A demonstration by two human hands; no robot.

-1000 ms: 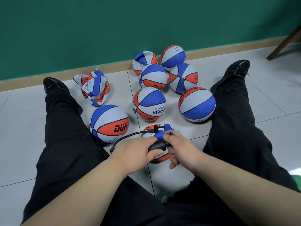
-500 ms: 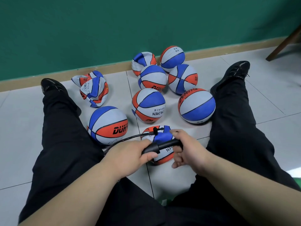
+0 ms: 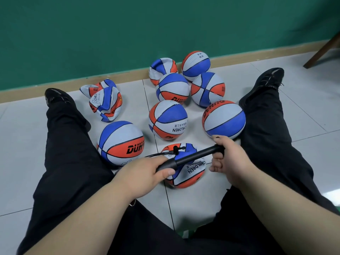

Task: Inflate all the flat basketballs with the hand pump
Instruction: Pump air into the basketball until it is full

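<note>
Half-flat basketball (image 3: 191,173), wrinkled rubber in orange, blue and grey, on the tiled floor (image 3: 193,208) between the legs (image 3: 73,153), just under both hands. Left hand (image 3: 145,173) curled round the black hand pump (image 3: 191,157) barrel, right hand (image 3: 230,159) gripping its handle, shaft drawn out. Thin hose (image 3: 158,154) looping to the valve. Round balls (image 3: 168,119) beyond, crumpled ball (image 3: 105,102) nearer the baseboard (image 3: 119,76); tile showing toward the lap.
</note>
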